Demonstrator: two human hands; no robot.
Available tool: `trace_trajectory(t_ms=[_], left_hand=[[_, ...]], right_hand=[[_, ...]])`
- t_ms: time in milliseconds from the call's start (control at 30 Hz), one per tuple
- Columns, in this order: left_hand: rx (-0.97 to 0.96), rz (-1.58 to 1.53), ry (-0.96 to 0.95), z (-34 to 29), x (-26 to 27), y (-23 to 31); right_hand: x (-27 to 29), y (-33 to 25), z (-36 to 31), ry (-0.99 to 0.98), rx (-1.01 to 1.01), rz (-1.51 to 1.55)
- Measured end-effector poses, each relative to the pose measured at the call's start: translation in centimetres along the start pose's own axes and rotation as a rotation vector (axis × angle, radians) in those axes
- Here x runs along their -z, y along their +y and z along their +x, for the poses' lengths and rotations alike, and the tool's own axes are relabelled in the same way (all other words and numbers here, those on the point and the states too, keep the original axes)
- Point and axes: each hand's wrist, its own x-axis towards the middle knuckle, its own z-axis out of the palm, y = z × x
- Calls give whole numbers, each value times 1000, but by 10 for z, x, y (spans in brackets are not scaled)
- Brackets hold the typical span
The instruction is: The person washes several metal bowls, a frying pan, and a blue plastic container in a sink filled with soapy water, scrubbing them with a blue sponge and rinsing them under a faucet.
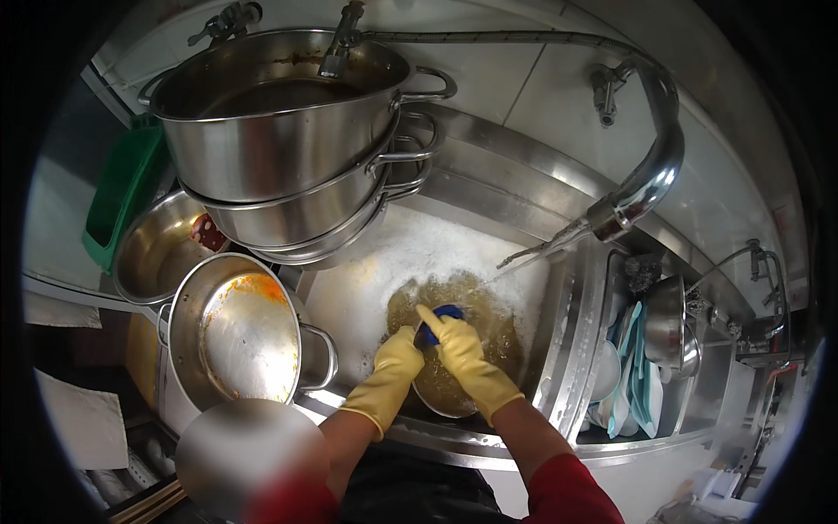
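gloved hands [463, 348]: yellow | held item [449, 311]: blue | sleeve [572, 493]: red | tub [131, 183]: green | dotted item [208, 232]: maroon (the dots pale)

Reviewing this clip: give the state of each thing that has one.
Right hand: gloved, closed on blue item
Left hand: gloved, grip unclear
Curved tap: running
Tap above stack: no visible flow
Sink: holding foamy water
Stacked pots: top one stained inside
Loose wide pot: orange residue inside

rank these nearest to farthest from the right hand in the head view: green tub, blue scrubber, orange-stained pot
From the right hand:
1. Blue scrubber: against the fingers, over the sink
2. Orange-stained pot: left of the hands
3. Green tub: far left, beyond that pot
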Motion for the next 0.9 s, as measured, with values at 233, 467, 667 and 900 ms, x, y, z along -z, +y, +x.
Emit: trace_trajectory(t_ms=[233,467,667,900], left_hand=[[-7,-6,-31,-8,8,-6],[-29,-18,81,-16,-12,-32],[-114,-123,136,-21,-12,-38],[-22,36,29,-38,-3,-3]], right_hand=[[-29,68,9,-80,-259,-233],[-123,76,-70,-229,-635,-104],[-112,18,-64,-498,-281,761],[-17,-8,-2,-135,-410,242]])
